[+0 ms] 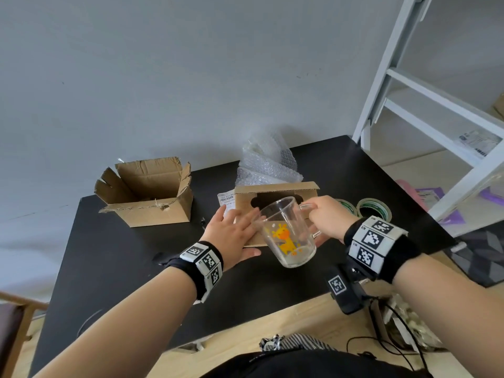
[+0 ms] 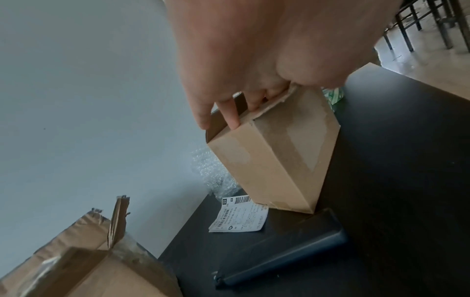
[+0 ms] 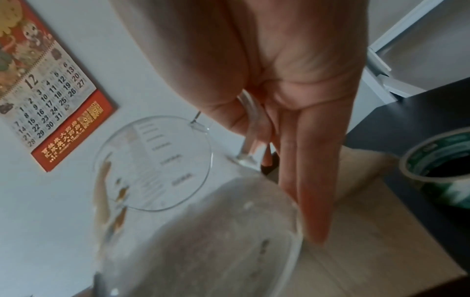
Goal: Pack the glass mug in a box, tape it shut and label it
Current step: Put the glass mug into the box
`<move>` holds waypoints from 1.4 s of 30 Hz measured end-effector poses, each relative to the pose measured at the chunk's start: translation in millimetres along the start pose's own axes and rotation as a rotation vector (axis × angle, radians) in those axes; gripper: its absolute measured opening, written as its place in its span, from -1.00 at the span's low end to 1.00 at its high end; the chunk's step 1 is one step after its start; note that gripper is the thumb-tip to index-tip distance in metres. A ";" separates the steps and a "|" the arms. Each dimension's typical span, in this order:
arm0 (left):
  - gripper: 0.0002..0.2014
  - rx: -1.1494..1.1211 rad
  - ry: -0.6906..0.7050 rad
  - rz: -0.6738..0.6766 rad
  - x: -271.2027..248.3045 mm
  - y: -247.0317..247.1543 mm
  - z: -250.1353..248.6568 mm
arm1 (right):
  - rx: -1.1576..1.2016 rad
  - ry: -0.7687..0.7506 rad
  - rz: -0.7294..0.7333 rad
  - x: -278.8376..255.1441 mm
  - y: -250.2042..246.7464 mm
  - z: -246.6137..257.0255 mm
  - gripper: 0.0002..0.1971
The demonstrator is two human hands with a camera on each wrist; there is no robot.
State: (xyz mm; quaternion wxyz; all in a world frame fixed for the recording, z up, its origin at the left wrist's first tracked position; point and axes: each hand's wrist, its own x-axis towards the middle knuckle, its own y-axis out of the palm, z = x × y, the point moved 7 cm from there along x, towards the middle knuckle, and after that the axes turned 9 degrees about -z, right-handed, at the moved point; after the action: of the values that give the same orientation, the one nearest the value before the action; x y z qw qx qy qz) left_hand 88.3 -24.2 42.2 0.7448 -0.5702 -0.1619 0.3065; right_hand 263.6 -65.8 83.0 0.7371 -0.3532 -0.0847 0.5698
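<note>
The right hand (image 1: pixel 326 218) grips the glass mug (image 1: pixel 286 233) by its handle, holding it tilted above the small box (image 1: pixel 275 195), mouth toward the far left. The left hand (image 1: pixel 231 233), fingers fairly straight, steadies that box at its open edge on the table (image 1: pixel 122 263); the opening lies just beyond the mug.

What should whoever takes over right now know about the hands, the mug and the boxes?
Right hand grips the mug by its handle, held above the table, not yet boxed.
Left hand rests on the small box, fingers at its open edge.
Big open box stands far left; bubble wrap behind the small box; label beside it; tape rolls to the right.
Done: nothing packed.
Left: wrap if wanted, box the mug, tape, label.
</note>
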 end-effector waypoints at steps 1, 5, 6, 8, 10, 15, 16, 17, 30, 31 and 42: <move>-0.33 -0.016 -0.002 0.000 0.1 -1.6 0.4 | -0.015 0.007 -0.005 4.9 -0.2 3.2 -0.71; -0.53 -0.170 -0.048 -0.006 1.8 -6.0 6.3 | -0.022 0.015 0.033 26.3 4.3 12.9 -0.59; -0.57 -0.197 -0.051 -0.013 2.5 -4.8 7.6 | 0.004 0.041 0.043 30.6 3.5 14.0 -0.58; -0.56 -0.232 -0.058 -0.016 4.4 -1.2 9.4 | 0.082 0.110 0.081 37.9 1.5 16.8 -0.60; -0.52 -0.268 -0.076 0.003 6.1 3.1 9.1 | 0.107 0.189 0.120 41.1 -0.5 19.8 -0.70; -0.50 -0.295 -0.060 0.048 14.5 9.3 7.7 | 0.232 0.225 -0.001 55.9 -13.8 30.8 -0.67; -0.51 -0.298 -0.054 0.058 16.5 10.3 8.1 | 0.314 0.275 0.013 57.0 -12.9 30.2 -0.67; -0.51 -0.300 -0.046 0.066 18.0 10.8 8.1 | 0.389 0.312 0.032 58.4 -10.2 28.4 -0.65; -0.52 -0.308 -0.048 0.068 27.0 7.0 11.4 | 0.523 0.408 0.041 83.4 14.7 15.7 -0.42; -0.52 -0.297 -0.041 0.069 28.4 6.7 12.9 | 0.492 0.401 0.040 83.8 13.5 17.1 -0.45; -0.45 -0.499 -0.071 -0.062 26.3 0.2 24.0 | 0.129 0.232 -0.004 76.6 -2.9 35.9 -0.64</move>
State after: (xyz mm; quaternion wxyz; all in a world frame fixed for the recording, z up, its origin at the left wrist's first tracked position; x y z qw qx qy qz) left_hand 94.0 10.6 46.3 0.5839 -0.7199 -0.2761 0.2541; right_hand 272.7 18.1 90.0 0.7643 -0.3685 0.0375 0.5279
